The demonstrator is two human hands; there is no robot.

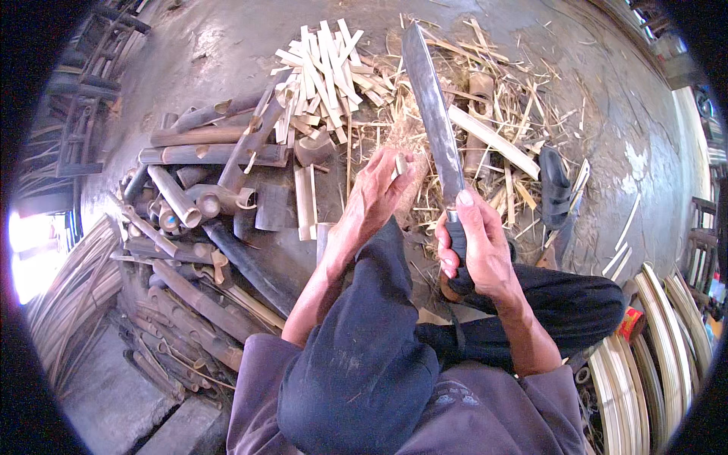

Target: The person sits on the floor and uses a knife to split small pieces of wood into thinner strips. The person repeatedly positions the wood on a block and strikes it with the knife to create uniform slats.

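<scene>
Right hand (pixel 474 243) gripping raised machete (pixel 432 106), left hand (pixel 375 189) pinching bamboo piece (pixel 400 164)

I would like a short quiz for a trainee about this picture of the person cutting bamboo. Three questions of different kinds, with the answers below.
1. True or false: the right hand holds a long knife with the blade pointing away from the person.
2. What does the left hand hold? A) a small piece of bamboo B) a hammer C) a rope
3. Fill in: the pile of split pale strips lies on the ground ___ the hands, farther from the person.

Key
1. True.
2. A.
3. Beyond; the bamboo tubes lie to the person's left.
</scene>
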